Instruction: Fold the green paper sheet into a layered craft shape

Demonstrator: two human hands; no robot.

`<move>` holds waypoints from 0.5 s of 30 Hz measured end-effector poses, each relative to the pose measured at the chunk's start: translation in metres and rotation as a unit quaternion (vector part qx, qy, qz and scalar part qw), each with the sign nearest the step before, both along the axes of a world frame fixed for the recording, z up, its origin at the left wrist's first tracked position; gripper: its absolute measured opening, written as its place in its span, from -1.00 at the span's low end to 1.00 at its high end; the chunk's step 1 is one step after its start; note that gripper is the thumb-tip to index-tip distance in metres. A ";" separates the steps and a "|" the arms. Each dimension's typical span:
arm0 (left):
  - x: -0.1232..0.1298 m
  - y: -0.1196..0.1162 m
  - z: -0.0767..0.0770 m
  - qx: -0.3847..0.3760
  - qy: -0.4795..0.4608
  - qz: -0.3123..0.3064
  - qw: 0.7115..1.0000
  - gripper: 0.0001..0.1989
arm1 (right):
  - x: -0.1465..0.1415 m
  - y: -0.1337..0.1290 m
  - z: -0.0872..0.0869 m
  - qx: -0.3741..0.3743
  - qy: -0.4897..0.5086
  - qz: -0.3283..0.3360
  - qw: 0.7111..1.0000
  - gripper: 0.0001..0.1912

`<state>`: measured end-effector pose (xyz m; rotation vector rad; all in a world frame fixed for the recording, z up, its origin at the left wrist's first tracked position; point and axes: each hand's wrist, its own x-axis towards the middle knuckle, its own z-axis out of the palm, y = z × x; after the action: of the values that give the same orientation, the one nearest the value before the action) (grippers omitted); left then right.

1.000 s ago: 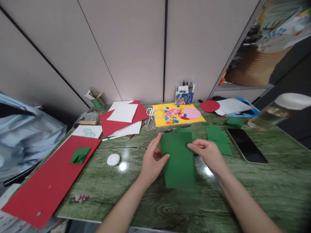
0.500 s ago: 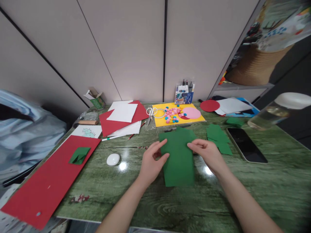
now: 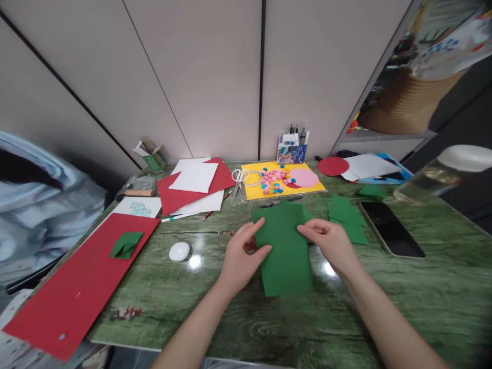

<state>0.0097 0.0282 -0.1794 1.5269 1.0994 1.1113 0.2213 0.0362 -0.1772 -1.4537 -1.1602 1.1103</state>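
Observation:
A sheet of green paper (image 3: 286,256) is between my hands, upper part lying over more green paper at its far end. My left hand (image 3: 242,253) has its thumb on the sheet's face and a finger along the left edge, the other fingers curled beside it. At the right edge, my right hand (image 3: 328,238) pinches the paper between thumb and curled fingers. Several green paper pieces (image 3: 346,218) lie to the right of that hand. A folded green piece (image 3: 126,245) rests on a long red sheet (image 3: 77,287) at the left.
Behind the paper are scissors (image 3: 238,180) and a yellow sheet (image 3: 253,192) bearing pink and blue bits. A phone (image 3: 392,229) and a clear bottle (image 3: 426,179) stand to the right. A white rounded object (image 3: 179,251) lies on the left side of the table (image 3: 154,302).
The green sheet's near end has swung slightly to the right. Both hands keep nearly the same places on its edges.

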 end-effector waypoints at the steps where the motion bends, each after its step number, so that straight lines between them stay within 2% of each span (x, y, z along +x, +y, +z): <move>1: 0.000 0.000 0.001 0.000 0.002 0.001 1.000 -0.43 | 0.000 0.000 0.001 -0.004 0.009 0.007 1.000 -0.69; 6: -0.002 0.000 0.004 0.003 0.015 0.010 1.000 -0.39 | 0.000 0.000 0.004 -0.012 0.018 0.054 0.998 -0.71; 15: -0.002 0.000 0.004 0.019 0.021 0.003 1.000 -0.38 | 0.000 -0.001 0.001 0.014 -0.009 0.023 1.000 -0.68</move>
<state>0.0079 0.0277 -0.1756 1.5827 1.1172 1.1142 0.2210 0.0347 -0.1765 -1.4253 -1.2214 1.1107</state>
